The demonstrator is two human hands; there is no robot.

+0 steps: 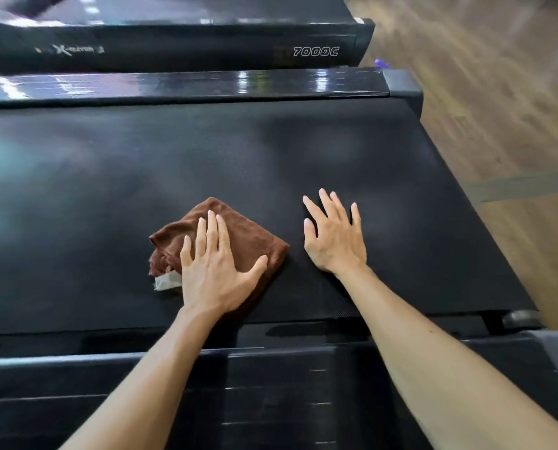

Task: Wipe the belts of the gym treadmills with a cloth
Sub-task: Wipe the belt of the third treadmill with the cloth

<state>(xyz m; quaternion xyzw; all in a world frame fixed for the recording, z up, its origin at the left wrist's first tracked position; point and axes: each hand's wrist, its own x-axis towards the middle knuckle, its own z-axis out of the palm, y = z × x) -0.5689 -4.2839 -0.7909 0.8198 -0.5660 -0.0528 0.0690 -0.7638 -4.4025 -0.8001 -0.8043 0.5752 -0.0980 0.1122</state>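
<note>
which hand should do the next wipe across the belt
Left. The left hand already lies flat on the brown cloth; the right hand rests bare on the belt beside it.

The belt [206, 151] is stretching across the middle of the frame. The cloth [238, 232] is lying on it, a little left of centre and toward the lower edge of the belt. The left hand [215, 274] is lying flat on the cloth, and the right hand [334, 238] is lying flat on the belt just right of the cloth. A side rail [173, 84] is running above the belt, with a second treadmill [173, 47] lying beyond it along the upper frame. The floor [498, 108] is filling the right side. Another rail [92, 401] is lying below the belt, under both forearms.
</note>
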